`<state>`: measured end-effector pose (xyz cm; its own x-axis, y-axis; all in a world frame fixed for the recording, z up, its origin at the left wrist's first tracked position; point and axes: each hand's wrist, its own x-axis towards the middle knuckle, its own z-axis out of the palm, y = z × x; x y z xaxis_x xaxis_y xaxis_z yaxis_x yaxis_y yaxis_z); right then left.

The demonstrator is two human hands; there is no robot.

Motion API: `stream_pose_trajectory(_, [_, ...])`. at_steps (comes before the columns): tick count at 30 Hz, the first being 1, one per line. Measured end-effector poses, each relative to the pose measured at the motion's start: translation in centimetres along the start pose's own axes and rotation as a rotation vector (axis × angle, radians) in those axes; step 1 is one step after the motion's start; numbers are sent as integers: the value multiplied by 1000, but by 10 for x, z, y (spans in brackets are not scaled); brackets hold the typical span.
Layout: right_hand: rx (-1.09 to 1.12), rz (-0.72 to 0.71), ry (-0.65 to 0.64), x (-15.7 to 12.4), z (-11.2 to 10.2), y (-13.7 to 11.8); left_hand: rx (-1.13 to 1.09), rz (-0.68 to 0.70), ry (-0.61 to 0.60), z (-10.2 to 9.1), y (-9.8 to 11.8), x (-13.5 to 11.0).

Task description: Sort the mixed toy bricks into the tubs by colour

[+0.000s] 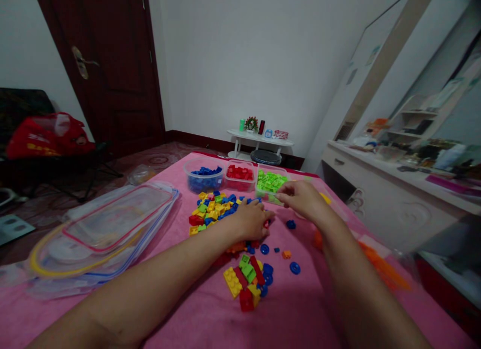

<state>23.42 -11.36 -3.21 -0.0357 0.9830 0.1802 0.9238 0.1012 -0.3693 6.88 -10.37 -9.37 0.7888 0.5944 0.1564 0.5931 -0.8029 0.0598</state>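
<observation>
My left hand [251, 219] rests palm down on the pink cloth [308, 309], fingers curled over loose bricks at the edge of a mixed pile [214, 211]. What it grips is hidden. My right hand [300, 197] hovers at the front rim of the clear tub of green bricks [271, 182], fingers pinched together; whatever sits between them is too small to name. Beside that tub stand a tub of red bricks [239, 173] and a round tub of blue bricks [204, 174]. A joined cluster of yellow, red and green bricks [246, 281] lies nearer me.
Stacked clear lids [108, 223] with pink, blue and yellow rims lie at the left. Blue round pieces [295, 267] dot the cloth. Orange pieces [379, 261] lie by my right forearm. A white dresser [391, 198] stands right, a small white table [259, 138] beyond, a dark door [112, 63] behind.
</observation>
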Motion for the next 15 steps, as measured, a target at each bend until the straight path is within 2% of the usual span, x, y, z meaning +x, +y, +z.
stream_pose_trajectory(3, [-308, 129, -82, -2, 4, 3, 21, -78, 11, -12, -13, 1])
stream_pose_trajectory(7, [-500, 220, -253, -8, 15, 5, -60, -115, -9, -26, -34, 0])
stream_pose_trajectory(11, [-523, 257, -287, -7, 28, 13, -238, -128, -63, -37, -50, -4])
stream_pose_trajectory(15, [-475, 243, -240, -3, 32, 17, -458, -106, -147, -46, -59, -8])
